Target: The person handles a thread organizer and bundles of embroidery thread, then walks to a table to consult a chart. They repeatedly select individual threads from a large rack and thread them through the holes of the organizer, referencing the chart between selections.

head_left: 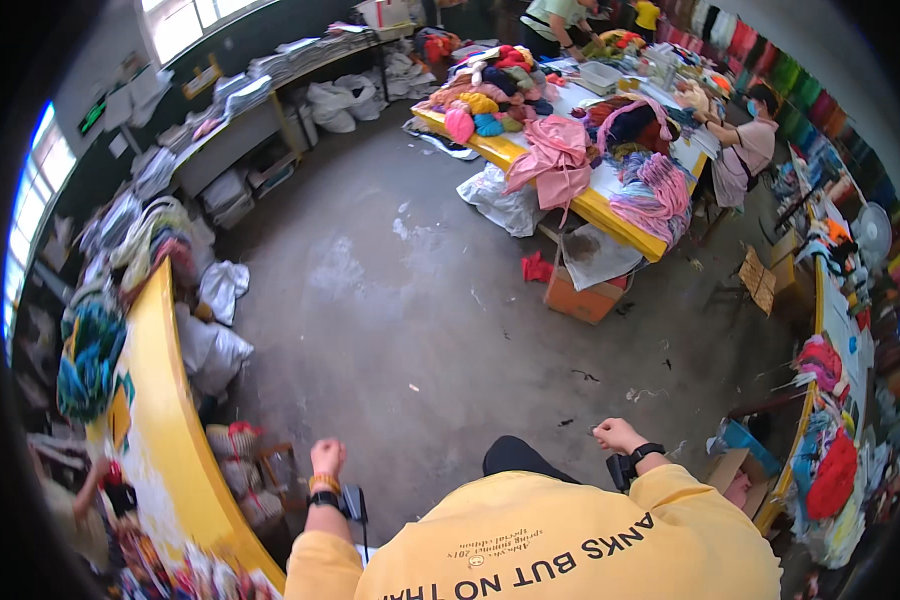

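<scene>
we're over a bare grey concrete floor (420,300), stained pale in patches, with scraps of thread near the lower middle. a yellow-edged worktop (170,400) curves down the left, heaped with bundles of cloth, white sacks slumped against its side. across the room a second yellow worktop (610,215) carries piles of pink, red and blue garments, a pink one draping over its near edge. an orange cardboard box (582,298) sits on the floor just below it, a red rag beside it. windows glow at far left; a small green sign hangs high on that wall. down low, the left hand (326,458) shows a clenched grip, holding nothing visible, above the floor. the right hand (618,435) is loosely curled and free of any object, a black band at its wrist.
</scene>
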Demonstrator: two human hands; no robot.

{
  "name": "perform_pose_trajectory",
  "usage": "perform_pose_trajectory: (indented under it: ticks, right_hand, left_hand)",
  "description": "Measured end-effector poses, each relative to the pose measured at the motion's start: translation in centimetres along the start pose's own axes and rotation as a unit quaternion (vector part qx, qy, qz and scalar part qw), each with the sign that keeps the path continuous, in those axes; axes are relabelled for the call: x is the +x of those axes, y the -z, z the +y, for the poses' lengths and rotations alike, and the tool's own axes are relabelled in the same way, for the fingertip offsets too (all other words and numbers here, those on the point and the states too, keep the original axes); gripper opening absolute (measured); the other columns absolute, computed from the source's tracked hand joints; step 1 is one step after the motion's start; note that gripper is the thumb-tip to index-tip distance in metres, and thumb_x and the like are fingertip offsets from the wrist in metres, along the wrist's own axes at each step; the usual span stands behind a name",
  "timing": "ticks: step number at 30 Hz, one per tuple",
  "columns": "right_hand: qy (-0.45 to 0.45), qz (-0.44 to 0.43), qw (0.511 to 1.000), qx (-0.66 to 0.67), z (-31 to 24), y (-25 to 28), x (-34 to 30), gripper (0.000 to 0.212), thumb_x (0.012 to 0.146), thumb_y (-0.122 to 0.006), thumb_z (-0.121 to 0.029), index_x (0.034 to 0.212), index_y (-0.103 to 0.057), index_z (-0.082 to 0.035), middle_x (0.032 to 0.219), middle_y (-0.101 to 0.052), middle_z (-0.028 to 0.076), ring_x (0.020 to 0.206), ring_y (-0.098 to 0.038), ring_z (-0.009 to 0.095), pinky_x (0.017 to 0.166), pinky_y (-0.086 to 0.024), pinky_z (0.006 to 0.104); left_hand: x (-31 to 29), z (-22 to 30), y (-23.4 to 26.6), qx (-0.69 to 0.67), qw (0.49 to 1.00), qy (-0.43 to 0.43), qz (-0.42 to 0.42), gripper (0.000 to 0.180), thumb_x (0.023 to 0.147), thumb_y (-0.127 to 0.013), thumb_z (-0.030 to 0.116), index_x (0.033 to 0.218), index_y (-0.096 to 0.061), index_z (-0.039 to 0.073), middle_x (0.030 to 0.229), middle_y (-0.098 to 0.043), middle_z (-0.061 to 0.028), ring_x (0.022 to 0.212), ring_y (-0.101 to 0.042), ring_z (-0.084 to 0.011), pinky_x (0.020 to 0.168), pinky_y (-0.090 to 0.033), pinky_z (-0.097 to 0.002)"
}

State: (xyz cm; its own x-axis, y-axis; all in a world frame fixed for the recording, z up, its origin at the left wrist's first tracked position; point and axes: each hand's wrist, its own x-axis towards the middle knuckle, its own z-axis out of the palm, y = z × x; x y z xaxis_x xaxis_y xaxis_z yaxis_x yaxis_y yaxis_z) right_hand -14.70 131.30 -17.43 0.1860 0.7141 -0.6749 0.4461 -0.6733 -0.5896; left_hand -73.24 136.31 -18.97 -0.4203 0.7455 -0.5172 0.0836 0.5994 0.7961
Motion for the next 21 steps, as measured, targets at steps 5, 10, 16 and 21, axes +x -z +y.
perform_pose_trajectory:
  ticks: [5, 10, 16, 21]
  right_hand:
    - [-0.139, -0.073, 0.974, -0.165, -3.3, -0.9, 7.3, 0.032, 0.076, -0.058, -0.032, 0.086, -0.06, -0.001, 0.077, -0.061, 0.009, 0.073, -0.058, 0.018, 0.066, -0.047, 0.0309]
    - [-0.058, -0.066, 0.929, -0.36, -16.2, -3.0, 19.7, 0.043, 0.068, -0.058, -0.038, 0.085, -0.061, 0.001, 0.088, -0.06, 0.018, 0.083, -0.058, 0.031, 0.075, -0.045, 0.0377]
    - [0.234, -0.079, 0.935, -0.256, -46.3, -9.5, 35.8, 0.033, 0.075, -0.051, -0.034, 0.088, -0.058, -0.005, 0.09, -0.059, 0.016, 0.088, -0.055, 0.031, 0.076, -0.044, 0.0388]
    - [0.294, -0.089, 0.936, -0.17, -65.2, -15.2, 42.6, 0.029, 0.075, -0.053, -0.03, 0.089, -0.058, -0.005, 0.087, -0.06, 0.014, 0.086, -0.057, 0.028, 0.074, -0.044, 0.0364]
  left_hand:
    - [10.3, 20.1, -6.6, 0.011, 0.976, -0.211, -0.053, 0.012, 0.076, -0.05, 0.005, 0.083, -0.058, 0.0, 0.071, -0.058, -0.006, 0.064, -0.056, -0.0127, 0.059, -0.046, -0.0234]
    - [17.0, 18.3, -5.0, 0.157, 0.949, -0.238, -0.132, 0.011, 0.076, -0.051, 0.006, 0.083, -0.057, 0.0, 0.07, -0.058, -0.0054, 0.063, -0.056, -0.0118, 0.058, -0.045, -0.0235]
    - [21.8, -0.5, 10.4, 0.406, 0.912, 0.035, -0.047, 0.024, 0.069, -0.056, 0.024, 0.069, -0.059, 0.0, 0.069, -0.06, -0.0164, 0.066, -0.058, -0.0298, 0.059, -0.046, -0.0364]
    - [32.6, 6.4, 12.0, 0.471, 0.872, 0.107, -0.077, 0.025, 0.07, -0.055, 0.024, 0.066, -0.058, 0.0, 0.065, -0.058, -0.0174, 0.062, -0.057, -0.0311, 0.056, -0.045, -0.0377]
